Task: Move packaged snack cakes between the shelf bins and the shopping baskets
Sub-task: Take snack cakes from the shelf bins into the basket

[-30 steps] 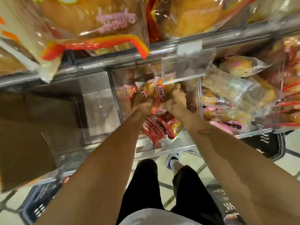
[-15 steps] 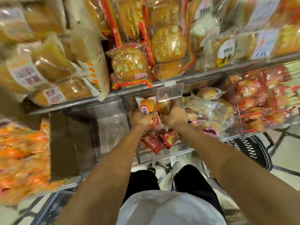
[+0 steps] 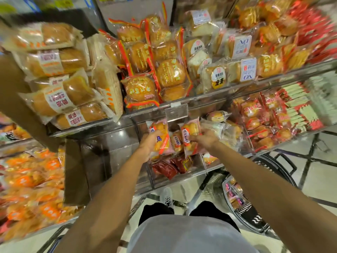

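The shelf [image 3: 209, 96] fills most of the view, its upper tier stacked with bagged buns and sliced cakes. Below that tier's front rail sits a clear shelf bin [image 3: 197, 166], the landmark here, with a clear price tag holder [image 3: 176, 112] hanging just above it. On the floor below and to the right of the bin stands a black shopping basket [image 3: 255, 219] with a few pink and orange packs already inside. Dark red packs [image 3: 172, 167] lie at the bottom of the bin.

Over the bin, the left hand [image 3: 148, 145] grips a bundle of snack cakes [image 3: 160, 138], fingers curled round the wrappers. Beside it, the right hand [image 3: 203, 137] holds another bundle of snack cakes [image 3: 189, 136] the same way; a few loose packs sit between the two bundles.

The step in hand looks like a lift out of the bin, both handfuls raised above its contents. The next move likely calls for swinging down and right to the basket without letting slippery wrappers slide from either grip, though a drop back into the bin cannot be ruled out.
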